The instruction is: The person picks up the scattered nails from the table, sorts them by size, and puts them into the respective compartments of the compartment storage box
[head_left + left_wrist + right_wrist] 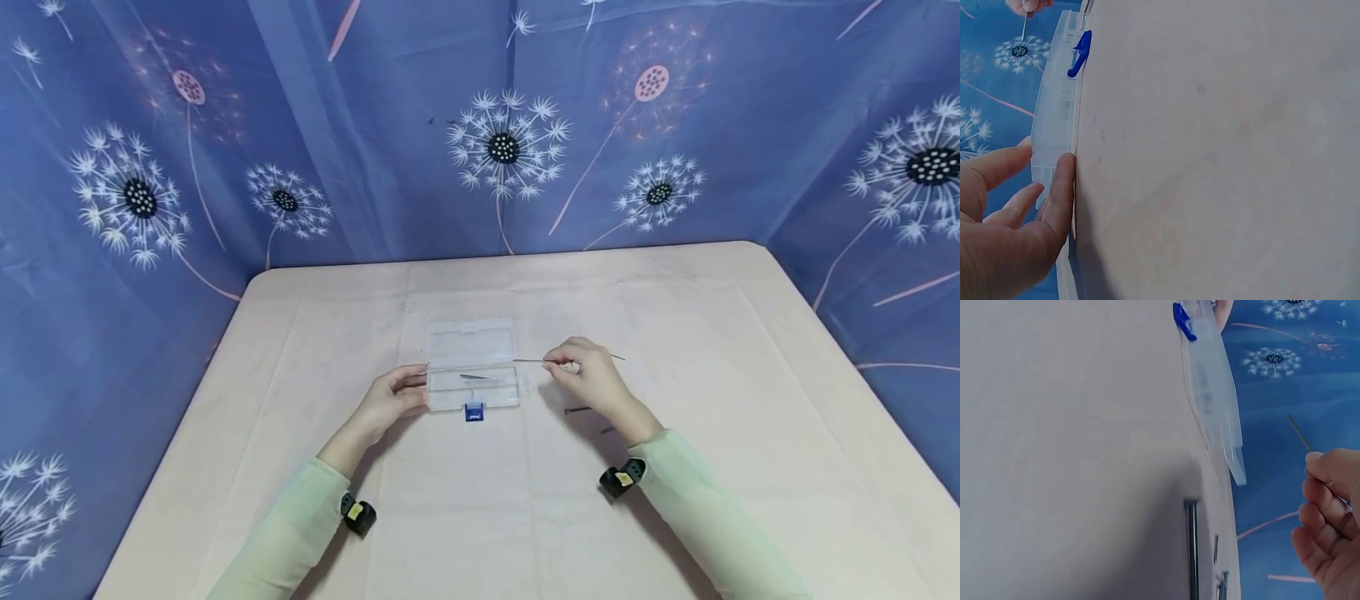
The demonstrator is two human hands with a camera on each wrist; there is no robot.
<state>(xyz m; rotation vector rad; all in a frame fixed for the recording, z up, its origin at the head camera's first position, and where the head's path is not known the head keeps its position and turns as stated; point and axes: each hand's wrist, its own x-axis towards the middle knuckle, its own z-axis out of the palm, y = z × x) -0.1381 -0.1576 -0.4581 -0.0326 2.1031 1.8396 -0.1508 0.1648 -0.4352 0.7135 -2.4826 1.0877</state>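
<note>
A clear plastic box (pixel 444 402) with a blue latch (pixel 474 412) lies with its lid (pixel 471 337) folded back. A short, dark, pointed metal piece (pixel 472 377) is inside it. My left hand (pixel 392 404) holds the box's left end, thumb and fingers at its edge. To the right of the box, my right hand (pixel 588 375) pinches a thin, long metal rod (pixel 528 361) between thumb and forefinger. One end of the rod points at the box, right by its right edge; the other sticks out past the hand. The fingers cover its middle.
A flat-headed nail (pixel 1192 550) lies on the table under my right forearm, with smaller metal pieces (pixel 1216 549) beside it. The table has a pale cloth (pixel 457 517). A blue curtain with dandelion prints (pixel 375 167) hangs behind its far edge.
</note>
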